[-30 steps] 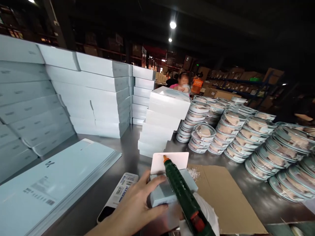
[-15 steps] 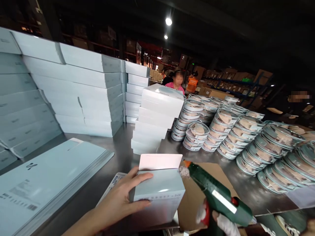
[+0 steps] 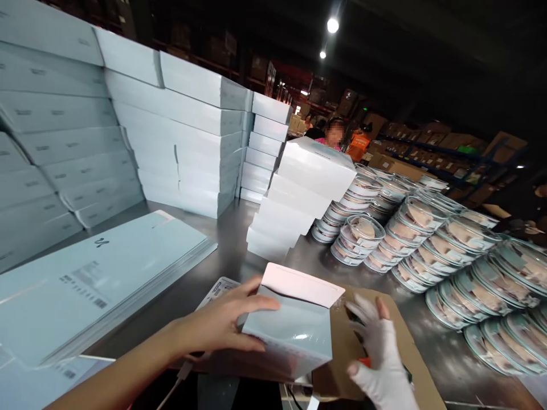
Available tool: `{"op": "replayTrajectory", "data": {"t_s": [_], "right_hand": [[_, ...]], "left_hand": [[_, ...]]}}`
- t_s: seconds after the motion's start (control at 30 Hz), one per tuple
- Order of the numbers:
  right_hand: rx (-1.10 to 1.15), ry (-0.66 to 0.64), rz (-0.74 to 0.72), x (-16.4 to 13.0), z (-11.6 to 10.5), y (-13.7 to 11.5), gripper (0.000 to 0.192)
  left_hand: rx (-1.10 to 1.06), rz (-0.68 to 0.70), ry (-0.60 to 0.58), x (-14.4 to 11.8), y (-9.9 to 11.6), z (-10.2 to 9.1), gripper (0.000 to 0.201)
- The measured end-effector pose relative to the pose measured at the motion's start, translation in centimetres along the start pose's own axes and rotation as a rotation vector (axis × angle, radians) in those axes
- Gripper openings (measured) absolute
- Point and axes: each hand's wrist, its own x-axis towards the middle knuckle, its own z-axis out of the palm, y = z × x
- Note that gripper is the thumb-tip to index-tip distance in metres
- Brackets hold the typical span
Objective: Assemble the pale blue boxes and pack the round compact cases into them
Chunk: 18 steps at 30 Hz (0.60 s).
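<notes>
My left hand [image 3: 233, 316] grips a small pale-blue carton [image 3: 294, 324] from its left side, thumb on the near face and fingers over the top. The carton's pinkish-white flap [image 3: 301, 285] stands up along the far edge. Right of the carton is my right hand [image 3: 378, 347] in a white glove with bare fingertips, its fingers spread and nothing in them. Mostly hidden behind that hand is the green glue gun [image 3: 409, 376]; only a bit of green and its red trigger show. A cardboard sheet [image 3: 342, 376] lies under that hand.
Flat pale-blue cartons [image 3: 141, 267] lie stacked at left, before a wall of white boxes [image 3: 183, 148]. More white boxes [image 3: 294, 193] rise ahead. Round clear-lidded containers [image 3: 444, 245] stand in stacks at right. A printed card [image 3: 217, 290] lies behind my left hand. People work farther back.
My right hand has let go of the glue gun, which has gone down behind it onto the cardboard side. The carton has turned slightly in my left hand. The view has shifted left.
</notes>
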Motion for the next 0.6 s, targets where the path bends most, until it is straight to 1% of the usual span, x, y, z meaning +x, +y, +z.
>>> {"op": "replayTrajectory", "data": {"t_s": [0.03, 0.07, 0.1, 0.13, 0.2, 0.23, 0.27, 0.37, 0.4, 0.47, 0.53, 0.57, 0.6], "right_hand": [[0.049, -0.134, -0.059, 0.4, 1.7, -0.3, 0.119], [0.086, -0.240, -0.107, 0.7, 3.0, -0.4, 0.120], [0.097, -0.313, -0.139, 0.8, 4.0, -0.4, 0.113], [0.090, -0.346, -0.175, 0.7, 4.6, -0.2, 0.101], [0.030, -0.339, -0.281, 0.3, 5.0, 0.0, 0.080], [-0.030, -0.335, -0.342, 0.1, 5.0, 0.0, 0.073], [-0.094, -0.338, -0.402, 0.0, 4.9, -0.2, 0.069], [-0.218, -0.383, -0.531, 0.2, 5.3, -1.6, 0.063], [-0.231, -0.403, -0.560, 0.5, 5.6, -2.1, 0.062], [-0.250, -0.435, -0.629, 1.0, 6.1, -2.7, 0.064], [-0.301, -0.472, -0.689, 1.0, 6.3, -2.3, 0.066], [-0.314, -0.461, -0.679, 0.8, 6.3, -1.7, 0.064], [-0.283, -0.404, -0.639, 0.5, 6.1, -1.0, 0.063]], "left_hand": [[-0.022, 0.013, 0.007, -0.1, -0.3, 0.4, 0.054], [-0.058, 0.035, 0.031, -0.2, -0.7, 0.8, 0.052], [-0.102, 0.068, 0.071, -0.3, -1.2, 1.4, 0.052], [-0.146, 0.108, 0.120, -0.3, -1.7, 1.9, 0.054], [-0.212, 0.188, 0.207, -0.5, -2.3, 2.7, 0.059], [-0.227, 0.218, 0.222, -0.5, -2.4, 2.9, 0.059], [-0.228, 0.231, 0.214, -0.5, -2.3, 2.9, 0.055], [-0.095, 0.208, 0.056, -0.5, -0.8, 1.6, 0.029], [-0.026, 0.201, 0.000, -0.5, -0.1, 1.0, 0.026], [0.107, 0.186, -0.082, -0.3, 1.1, 0.0, 0.027], [0.140, 0.182, -0.104, -0.2, 1.6, -0.5, 0.030], [0.103, 0.174, -0.086, -0.3, 1.5, -0.6, 0.031], [0.044, 0.164, -0.042, -0.3, 1.2, -0.5, 0.030]]}}
